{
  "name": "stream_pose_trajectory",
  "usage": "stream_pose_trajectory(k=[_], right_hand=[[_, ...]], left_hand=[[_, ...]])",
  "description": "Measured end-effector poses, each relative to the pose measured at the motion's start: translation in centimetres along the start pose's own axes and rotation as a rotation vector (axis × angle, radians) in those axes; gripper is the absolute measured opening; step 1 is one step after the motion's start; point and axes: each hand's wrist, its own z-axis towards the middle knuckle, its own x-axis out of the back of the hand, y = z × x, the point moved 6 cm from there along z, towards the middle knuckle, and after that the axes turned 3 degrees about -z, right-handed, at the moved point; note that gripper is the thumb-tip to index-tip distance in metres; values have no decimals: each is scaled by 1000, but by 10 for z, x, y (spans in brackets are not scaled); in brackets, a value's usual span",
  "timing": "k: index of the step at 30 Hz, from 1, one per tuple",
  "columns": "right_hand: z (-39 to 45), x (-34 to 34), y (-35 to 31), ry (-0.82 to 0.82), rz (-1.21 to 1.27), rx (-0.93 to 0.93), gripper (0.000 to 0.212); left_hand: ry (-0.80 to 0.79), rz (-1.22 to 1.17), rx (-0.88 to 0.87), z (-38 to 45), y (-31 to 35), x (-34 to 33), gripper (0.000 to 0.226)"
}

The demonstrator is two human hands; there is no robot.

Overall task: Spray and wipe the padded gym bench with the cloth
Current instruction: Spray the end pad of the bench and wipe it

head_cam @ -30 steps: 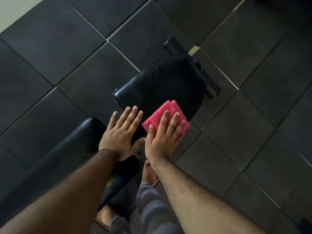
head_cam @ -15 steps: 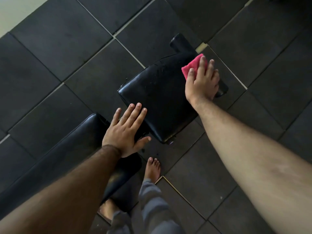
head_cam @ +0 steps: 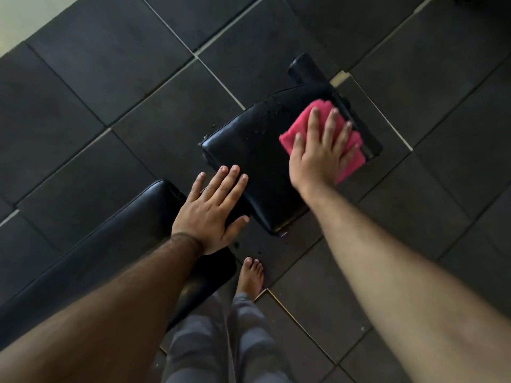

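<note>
The black padded bench has a square seat pad (head_cam: 257, 158) in the middle and a long back pad (head_cam: 105, 239) running to the lower left. Small droplets dot the seat pad's far part. My right hand (head_cam: 320, 156) lies flat, fingers spread, pressing a folded pink cloth (head_cam: 351, 158) onto the seat pad's right edge. My left hand (head_cam: 213, 214) rests flat with fingers apart across the gap between the two pads and holds nothing. No spray bottle shows in the head view.
Dark rubber floor tiles (head_cam: 110, 78) with pale seams surround the bench. A black roller pad (head_cam: 307, 70) sticks out beyond the seat's far end. My bare foot (head_cam: 250, 277) and grey trouser leg (head_cam: 221, 341) stand just below the seat pad.
My right hand carried the pink cloth from the seat pad's near corner up to its far corner, then drew it back down along the right edge. The left hand stayed put.
</note>
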Motion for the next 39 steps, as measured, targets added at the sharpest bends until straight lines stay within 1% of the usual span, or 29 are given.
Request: stream_pose_trajectory(k=[3, 5, 7, 10, 12, 13, 14, 15, 17, 19, 21, 25, 27, 29, 31, 33, 35, 36, 37, 39], right_hand=[[80, 17, -28, -88, -64, 14, 64], [101, 19, -55, -156, -109, 87, 61], [92, 14, -80, -198, -163, 216, 58], [43, 2, -102, -190, -212, 561, 56], [6, -4, -88, -145, -221, 750, 56], [-5, -3, -73, -113, -210, 783, 58], [-11, -1, -52, -87, -191, 767, 59], [-14, 1, -30, -75, -169, 707, 60], [-14, 8, 13, -70, -142, 527, 62], [-8, 13, 35, -59, -153, 364, 63], [9, 17, 30, -59, -140, 254, 63], [59, 20, -24, -62, -116, 140, 63], [68, 16, -56, -91, -127, 148, 62], [54, 10, -83, -103, -142, 214, 60], [16, 1, -101, -77, -158, 371, 59], [-37, -14, -103, -42, -170, 574, 60], [-90, -31, -84, -3, -194, 741, 63], [-111, -38, -68, 16, -195, 777, 63], [-126, -42, -49, 28, -175, 767, 63], [-140, -44, -8, 46, -113, 620, 61]], left_hand=[[-3, 3, -9, 1, -1, -2, 86], [-2, 4, -6, 1, -1, -3, 87], [-7, 12, -10, 1, -1, -4, 87], [-13, 16, -13, 1, -1, -3, 88], [-16, 14, -16, 1, -1, -4, 88], [-15, 10, -17, 1, -1, -3, 89], [-13, 5, -17, 1, -1, -2, 89], [-11, 2, -16, 1, -1, -1, 89], [-15, -3, -12, 0, 0, -1, 90], [-10, -9, -12, 1, 1, -1, 92], [1, -13, -13, 0, 1, -1, 93], [-4, -10, -22, -1, 1, -1, 95], [0, -15, -25, -1, 2, 1, 94], [31, -66, -29, -3, 2, 8, 92], [115, -197, -13, -7, 0, 19, 86], [241, -356, 43, -11, -5, 34, 80], [321, -480, 138, -11, -11, 48, 76], [320, -507, 190, -8, -14, 54, 75], [296, -505, 234, -3, -17, 59, 74], [213, -415, 264, 10, -23, 65, 74]])
